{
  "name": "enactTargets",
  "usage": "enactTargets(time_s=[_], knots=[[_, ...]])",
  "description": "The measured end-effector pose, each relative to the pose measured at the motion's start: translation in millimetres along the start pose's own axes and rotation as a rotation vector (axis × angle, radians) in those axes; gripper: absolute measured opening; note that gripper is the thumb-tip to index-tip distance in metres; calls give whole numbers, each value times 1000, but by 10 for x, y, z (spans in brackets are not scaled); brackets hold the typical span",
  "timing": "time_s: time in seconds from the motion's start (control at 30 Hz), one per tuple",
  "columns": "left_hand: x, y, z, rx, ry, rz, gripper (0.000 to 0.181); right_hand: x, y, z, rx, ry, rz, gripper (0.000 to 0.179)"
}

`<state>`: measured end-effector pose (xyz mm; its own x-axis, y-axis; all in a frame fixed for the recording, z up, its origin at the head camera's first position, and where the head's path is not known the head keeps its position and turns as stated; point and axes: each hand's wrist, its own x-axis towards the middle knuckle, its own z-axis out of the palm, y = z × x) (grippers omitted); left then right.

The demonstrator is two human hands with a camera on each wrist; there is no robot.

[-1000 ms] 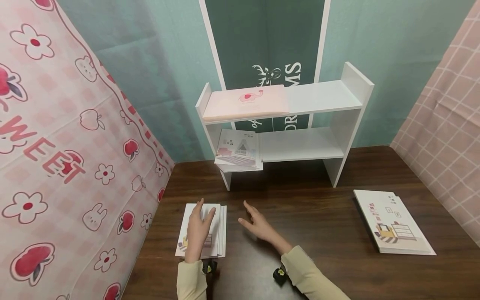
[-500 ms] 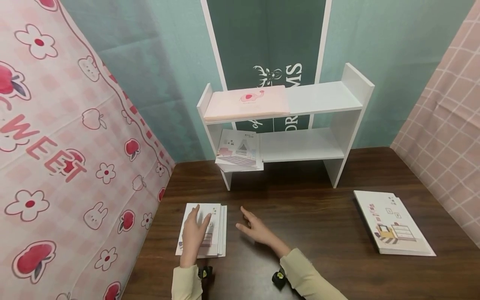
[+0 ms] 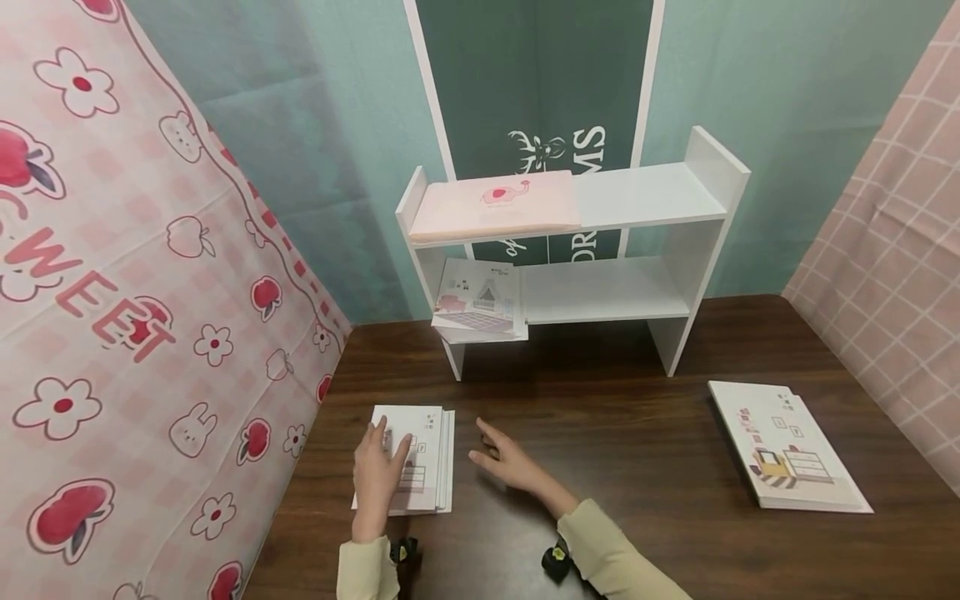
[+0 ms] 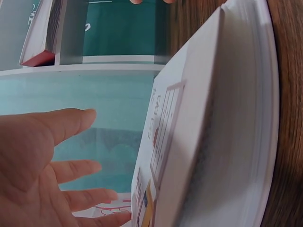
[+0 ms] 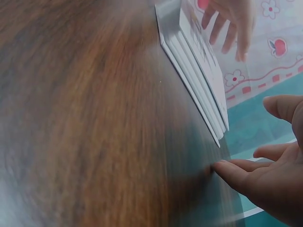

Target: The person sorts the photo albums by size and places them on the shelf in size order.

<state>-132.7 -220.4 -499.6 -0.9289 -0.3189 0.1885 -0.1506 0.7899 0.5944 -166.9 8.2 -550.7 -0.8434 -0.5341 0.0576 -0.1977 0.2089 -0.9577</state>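
A stack of white books (image 3: 426, 429) with a furniture drawing on the top cover lies at the table's left. Over the stack's left side is my left hand (image 3: 377, 473), fingers spread. In the left wrist view, that hand (image 4: 52, 175) holds nothing, and its lower fingertips come close to the cover of the top book (image 4: 165, 127). My right hand (image 3: 513, 462) hovers just right of the stack, thumb and fingers apart and pointing toward it. From the right wrist, the stack's page edges (image 5: 194, 75) show beyond that hand (image 5: 270, 175), which is also holding nothing.
A white two-tier shelf (image 3: 607, 292) stands at the back. On its upper board lies a pink elephant-print item (image 3: 495, 204); several thin books (image 3: 480, 300) jut over the lower board's front left edge. More white books (image 3: 795, 450) lie at the table's right.
My left hand has shifted left and slightly down over the stack, uncovering more of the top cover. The right hand has drifted slightly left and down. The books stay where they were.
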Motion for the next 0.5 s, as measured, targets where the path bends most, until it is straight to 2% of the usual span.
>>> enactTargets(time_s=[0.2, 0.5], knots=[[17, -38, -23, 19, -20, -46, 59, 2, -37, -4, 86, -16, 17, 64], [-14, -104, -85, 28, -106, -122, 66, -31, -104, 0, 175, -23, 42, 59]])
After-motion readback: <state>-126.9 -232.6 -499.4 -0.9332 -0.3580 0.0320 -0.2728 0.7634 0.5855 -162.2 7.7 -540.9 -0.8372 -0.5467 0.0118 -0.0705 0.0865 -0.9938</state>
